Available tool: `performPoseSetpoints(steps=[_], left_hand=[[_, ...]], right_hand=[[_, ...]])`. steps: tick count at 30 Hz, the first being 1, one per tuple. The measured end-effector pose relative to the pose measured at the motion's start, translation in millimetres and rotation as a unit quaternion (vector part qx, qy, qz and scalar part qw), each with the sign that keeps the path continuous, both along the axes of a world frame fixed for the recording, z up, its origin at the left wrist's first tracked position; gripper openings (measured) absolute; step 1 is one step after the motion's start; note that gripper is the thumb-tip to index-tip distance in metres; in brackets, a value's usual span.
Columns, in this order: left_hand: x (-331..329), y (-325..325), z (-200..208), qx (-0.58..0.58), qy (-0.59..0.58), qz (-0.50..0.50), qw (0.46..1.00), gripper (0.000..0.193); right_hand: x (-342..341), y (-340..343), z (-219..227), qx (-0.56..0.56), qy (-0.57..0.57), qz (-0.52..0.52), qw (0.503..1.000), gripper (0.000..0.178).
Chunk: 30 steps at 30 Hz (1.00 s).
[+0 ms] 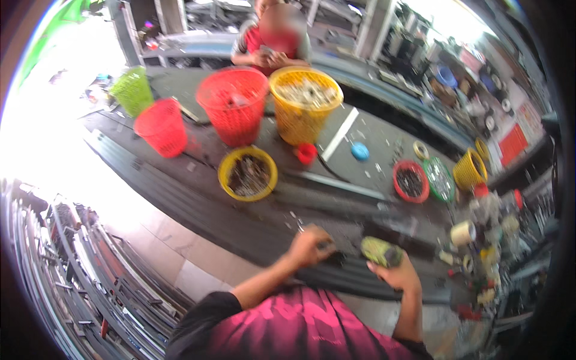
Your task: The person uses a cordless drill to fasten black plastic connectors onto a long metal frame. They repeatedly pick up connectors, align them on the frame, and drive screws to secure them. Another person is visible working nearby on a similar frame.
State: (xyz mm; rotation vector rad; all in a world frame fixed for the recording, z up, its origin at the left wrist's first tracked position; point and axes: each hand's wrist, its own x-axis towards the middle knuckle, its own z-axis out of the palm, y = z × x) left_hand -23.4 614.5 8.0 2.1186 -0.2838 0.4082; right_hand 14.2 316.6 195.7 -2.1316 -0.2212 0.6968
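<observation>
My right hand is wrapped round a green and black cordless drill, held over the near edge of the dark workbench. To its left, my left hand hovers above the same edge with the fingers curled in. Whatever those fingers may hold is too small and blurred to name. Small pale pieces lie on the bench just beyond the left hand. A yellow bowl filled with small dark metal parts stands farther left.
Red and yellow baskets stand at the back, beside a small red cup. A blue round object and a red bowl lie right. Bottles crowd the right end. A person faces me. Metal profiles fill the lower left.
</observation>
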Motion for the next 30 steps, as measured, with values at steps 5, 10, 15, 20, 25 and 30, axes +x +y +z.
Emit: performPoseSetpoints(steps=[5,10,15,20,25,30], left_hand=[[-1,48,0,-0.021,-0.031,0.129,0.991,0.022],[-11,78,3,0.046,0.057,0.186,0.98,0.028],[-10,75,-2,0.095,0.081,0.204,0.971,0.034],[3,69,-12,0.153,0.119,0.245,0.95,0.045],[5,56,-14,0.174,0.108,0.267,0.941,0.019],[1,51,5,-0.096,0.044,0.239,0.965,0.019]], right_hand=[[30,9,-13,-0.081,0.031,0.043,0.995,0.041],[39,12,-16,-0.108,0.074,0.045,0.99,0.044],[43,10,-20,-0.111,0.104,0.047,0.987,0.05],[41,7,-16,-0.073,0.08,0.061,0.992,0.052],[24,7,-19,-0.072,0.057,0.017,0.996,0.037],[-11,-14,-59,0.011,0.003,-0.046,0.999,0.034]])
